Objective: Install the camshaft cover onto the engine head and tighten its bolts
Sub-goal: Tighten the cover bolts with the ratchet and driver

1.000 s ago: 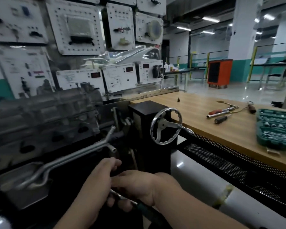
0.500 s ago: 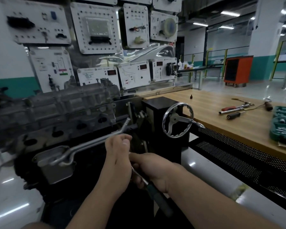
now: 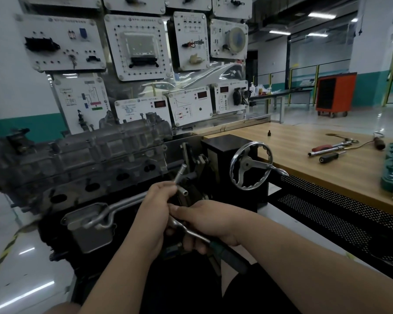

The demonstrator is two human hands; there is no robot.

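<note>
Grey alu engine head (image 3: 84, 175), tipped on side, cam cover (image 3: 127, 138) seated along its upper edge

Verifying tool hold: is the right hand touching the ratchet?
Touching. Head view: the right hand curls round the ratchet at its chrome shaft, just above the dark handle.

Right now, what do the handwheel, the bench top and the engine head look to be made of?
Handwheel: polished metal, likely chromed steel, judging by the bright mirror glints on its rim.
Bench top: wood or wood-look laminate, with pale grain streaks and a satin sheen.
Engine head: cast metal, probably aluminium, with a dull grey, rough matt, ribbed surface.
</note>
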